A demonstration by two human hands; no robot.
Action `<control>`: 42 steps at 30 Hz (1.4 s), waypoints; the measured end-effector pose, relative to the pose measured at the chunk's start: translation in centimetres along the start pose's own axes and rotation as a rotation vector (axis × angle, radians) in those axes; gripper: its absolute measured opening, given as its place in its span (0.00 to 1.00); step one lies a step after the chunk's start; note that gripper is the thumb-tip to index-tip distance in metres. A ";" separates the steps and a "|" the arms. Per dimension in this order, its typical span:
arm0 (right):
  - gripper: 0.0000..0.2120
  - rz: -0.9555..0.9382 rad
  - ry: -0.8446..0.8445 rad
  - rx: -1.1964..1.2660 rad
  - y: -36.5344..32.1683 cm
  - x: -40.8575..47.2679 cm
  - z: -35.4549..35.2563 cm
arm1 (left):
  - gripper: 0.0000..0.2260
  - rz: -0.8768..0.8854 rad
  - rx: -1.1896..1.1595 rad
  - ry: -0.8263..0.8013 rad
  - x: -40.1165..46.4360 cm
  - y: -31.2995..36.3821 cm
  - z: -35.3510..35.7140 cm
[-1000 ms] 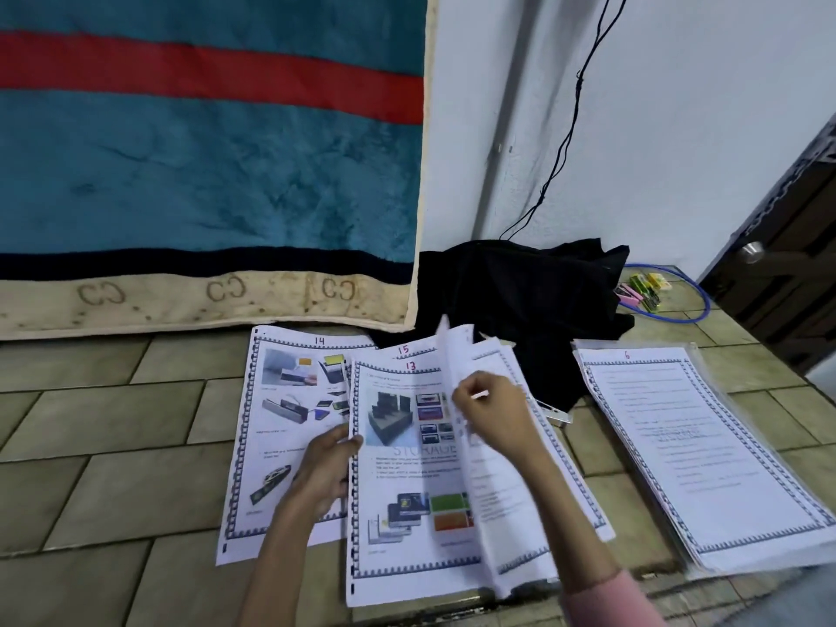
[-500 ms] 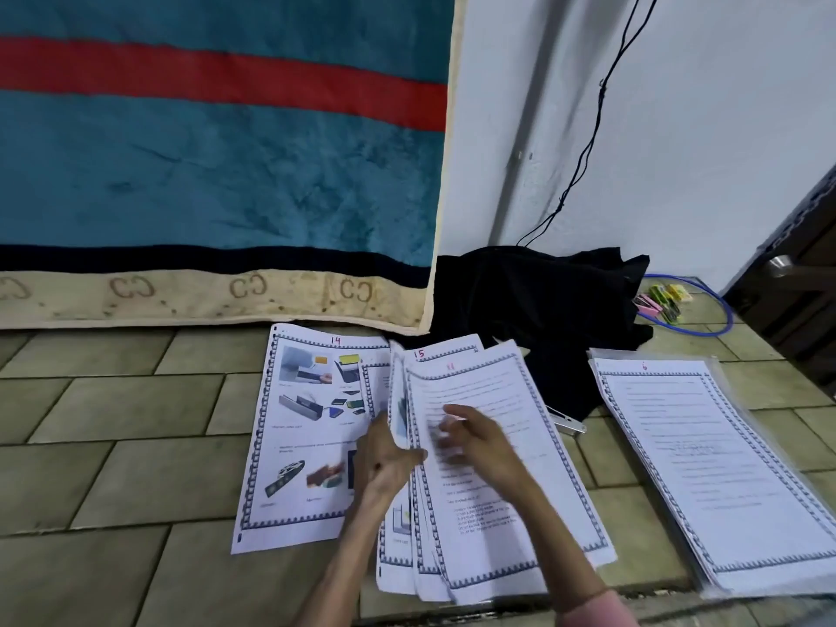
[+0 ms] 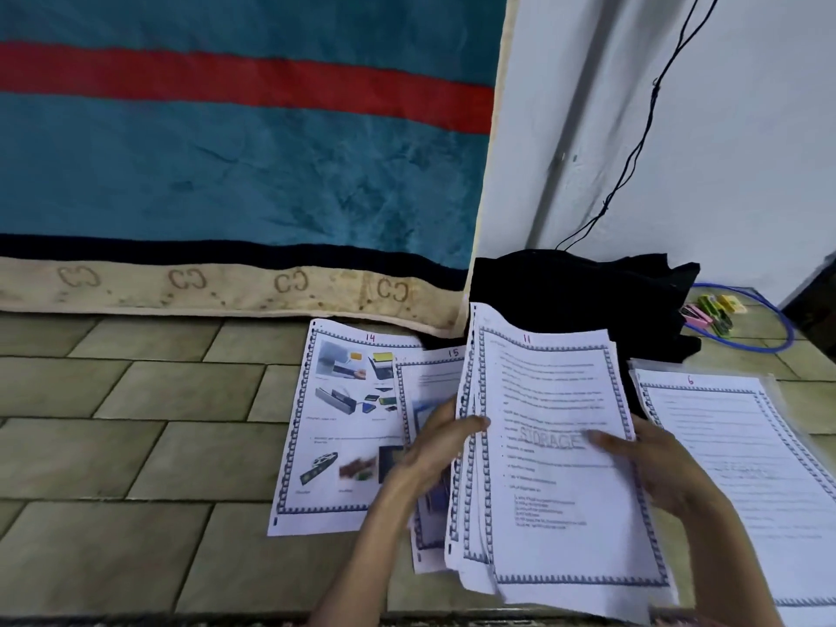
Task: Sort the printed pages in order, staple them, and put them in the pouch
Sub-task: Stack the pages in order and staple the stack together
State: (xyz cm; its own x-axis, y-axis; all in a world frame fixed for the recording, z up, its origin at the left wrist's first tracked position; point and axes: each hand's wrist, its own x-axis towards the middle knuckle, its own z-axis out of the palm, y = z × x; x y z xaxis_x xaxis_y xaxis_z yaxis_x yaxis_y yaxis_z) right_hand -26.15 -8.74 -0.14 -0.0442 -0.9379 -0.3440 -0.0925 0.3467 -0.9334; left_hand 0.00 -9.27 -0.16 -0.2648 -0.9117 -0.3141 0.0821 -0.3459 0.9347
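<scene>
Both hands hold a thick sheaf of white printed pages with blue patterned borders (image 3: 549, 468), raised slightly off the tiled stone floor (image 3: 135, 445); the top sheet is marked 11 in red and is mostly text; the left hand (image 3: 436, 450) grips the sheaf's left edge with fingers curled over the front; the right hand (image 3: 656, 463) pinches the right edge, thumb lying across the top sheet. Just left of the sheaf, flat on the floor, lies a picture-filled page numbered 14 (image 3: 334, 423), and a page numbered 15 (image 3: 429, 382) sits partly under the sheaf and the left hand. To the right rests another white text page marked 6 (image 3: 742, 454), lying in what looks like a clear plastic pouch (image 3: 776, 386). Behind the pages, against the white wall (image 3: 724, 151), sits a heap of black cloth (image 3: 579, 291); a teal blanket with a red stripe (image 3: 226, 151) hangs at the floor's far edge.
</scene>
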 end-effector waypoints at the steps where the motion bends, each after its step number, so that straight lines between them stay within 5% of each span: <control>1: 0.38 -0.003 0.066 -0.025 0.0 -0.2 -0.6 | 0.15 -0.001 0.023 -0.023 0.2 0.0 0.7; 5: 0.12 -0.028 0.398 -0.226 -1.0 -0.7 -3.2 | 0.17 -0.079 0.085 -0.011 1.8 -1.0 3.1; 12: 0.25 0.055 0.616 -0.729 0.0 0.5 -2.3 | 0.20 -0.133 0.141 0.064 1.6 -1.9 2.1; 15: 0.29 -0.141 0.783 -0.888 0.4 1.1 1.1 | 0.16 0.019 0.164 0.302 0.6 -1.0 -2.0; 18: 0.22 -0.397 0.548 -0.877 0.6 0.8 8.6 | 0.14 0.100 0.560 0.824 -1.1 -1.0 -7.2; 21: 0.28 -0.551 0.087 -0.949 2.6 0.6 16.4 | 0.24 -0.101 0.756 1.110 -2.7 -1.7 -11.2; 23: 0.38 -0.606 -0.106 -1.073 4.5 0.5 19.7 | 0.30 -0.199 0.667 1.099 -3.1 -2.1 -12.8; 27: 0.48 -0.536 -0.151 -1.139 5.8 0.8 21.5 | 0.26 -0.167 0.505 1.014 -3.5 -2.7 -14.6; 30: 0.43 -0.533 -0.174 -1.131 5.5 0.6 21.4 | 0.13 -0.162 0.582 0.908 -5.2 -0.9 -14.9; 36: 0.36 -0.485 -0.192 -1.100 5.0 0.4 21.5 | 0.12 0.039 0.659 1.089 -10.8 7.4 -14.2; 38: 0.27 -0.454 -0.224 -1.003 4.1 0.1 21.3 | 0.13 0.143 0.562 0.996 -11.9 9.2 -15.5; 40: 0.19 -0.551 -0.063 -0.845 3.1 0.0 20.5 | 0.19 0.116 0.559 0.923 -9.7 6.5 -21.3; 42: 0.17 -0.624 0.302 -0.805 2.1 0.3 19.0 | 0.29 0.167 0.385 0.956 -8.0 3.8 -25.7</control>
State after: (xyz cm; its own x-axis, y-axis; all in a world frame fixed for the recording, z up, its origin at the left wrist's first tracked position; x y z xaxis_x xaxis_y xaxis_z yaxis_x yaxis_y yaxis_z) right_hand -7.48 -8.51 -4.11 0.0036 -0.9491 0.3149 -0.8105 -0.1873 -0.5551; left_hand 27.13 -9.01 1.60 0.6066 -0.7948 -0.0199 -0.3086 -0.2585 0.9154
